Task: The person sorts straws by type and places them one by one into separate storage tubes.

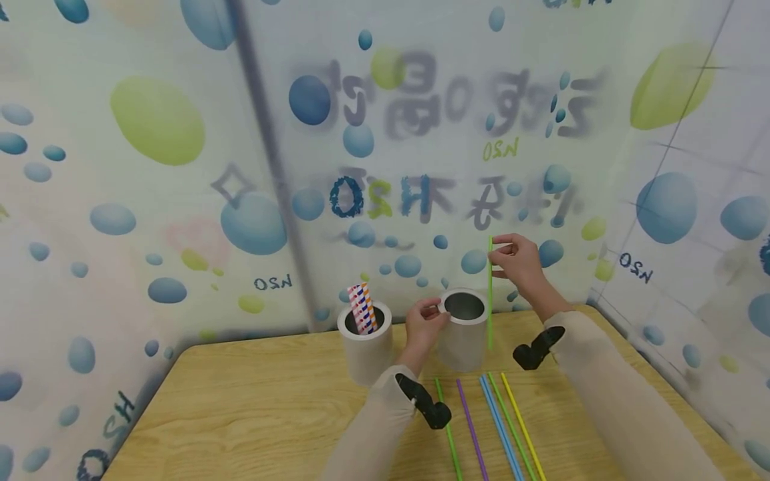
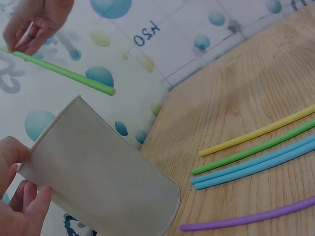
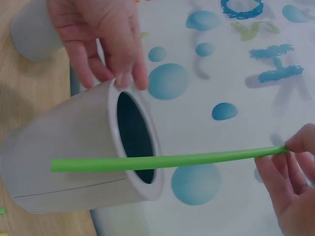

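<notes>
My right hand pinches a light green straw near its upper end. The straw hangs upright, and its lower part overlaps the right side of a pale grey cylindrical container in the head view. In the right wrist view the green straw crosses in front of the container's open mouth, its lower end below the rim. My left hand holds that container at the left of its rim, with thumb and fingers curled there. The container stands on the table, its dark inside partly in view.
To the left stands a second pale container with several patterned paper straws in it. On the wooden table lie a green straw, a purple straw, blue straws, another green straw and a yellow straw. A patterned curtain hangs behind.
</notes>
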The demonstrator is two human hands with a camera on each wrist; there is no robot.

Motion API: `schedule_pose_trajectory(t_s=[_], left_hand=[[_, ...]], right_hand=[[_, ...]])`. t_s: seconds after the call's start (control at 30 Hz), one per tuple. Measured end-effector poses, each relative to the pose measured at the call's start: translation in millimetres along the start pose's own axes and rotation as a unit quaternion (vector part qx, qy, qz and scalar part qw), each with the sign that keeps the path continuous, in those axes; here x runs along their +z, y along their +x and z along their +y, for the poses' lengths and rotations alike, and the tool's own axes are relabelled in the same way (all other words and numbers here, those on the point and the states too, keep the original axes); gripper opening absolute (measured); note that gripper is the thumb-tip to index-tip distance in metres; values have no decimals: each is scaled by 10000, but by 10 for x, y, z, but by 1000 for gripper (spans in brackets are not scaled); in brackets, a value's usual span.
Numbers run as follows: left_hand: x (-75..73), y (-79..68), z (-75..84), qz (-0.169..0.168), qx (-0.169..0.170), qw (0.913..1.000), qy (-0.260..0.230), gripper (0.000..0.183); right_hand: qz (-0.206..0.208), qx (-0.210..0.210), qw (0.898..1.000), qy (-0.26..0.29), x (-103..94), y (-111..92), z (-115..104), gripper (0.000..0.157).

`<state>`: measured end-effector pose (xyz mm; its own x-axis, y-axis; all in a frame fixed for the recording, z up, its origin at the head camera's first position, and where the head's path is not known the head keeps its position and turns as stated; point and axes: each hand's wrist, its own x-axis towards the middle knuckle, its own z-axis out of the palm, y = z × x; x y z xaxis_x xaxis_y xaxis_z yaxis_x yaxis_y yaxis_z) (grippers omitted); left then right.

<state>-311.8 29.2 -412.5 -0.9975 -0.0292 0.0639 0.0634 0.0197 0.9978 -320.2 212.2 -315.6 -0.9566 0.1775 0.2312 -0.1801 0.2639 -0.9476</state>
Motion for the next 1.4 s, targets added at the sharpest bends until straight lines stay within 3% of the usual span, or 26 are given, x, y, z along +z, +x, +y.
schedule_pose_trajectory(t_s=[0.47, 0.73, 0.93, 1.4], left_hand=[[10, 29, -45, 15, 86, 10000, -18, 31], [9, 19, -28, 32, 72, 10000, -17, 31], [-1, -13, 5, 3, -7, 10000, 40, 31], [-3, 2, 3, -10, -61, 9999, 87, 30]], right_hand=[[596, -374, 9975, 114, 88, 175, -327, 34], [695, -625, 9953, 258, 211, 199, -246, 32], [487, -573, 9971, 117, 302, 154, -45, 32], [-463, -217, 9970, -589, 489, 14, 323, 29]])
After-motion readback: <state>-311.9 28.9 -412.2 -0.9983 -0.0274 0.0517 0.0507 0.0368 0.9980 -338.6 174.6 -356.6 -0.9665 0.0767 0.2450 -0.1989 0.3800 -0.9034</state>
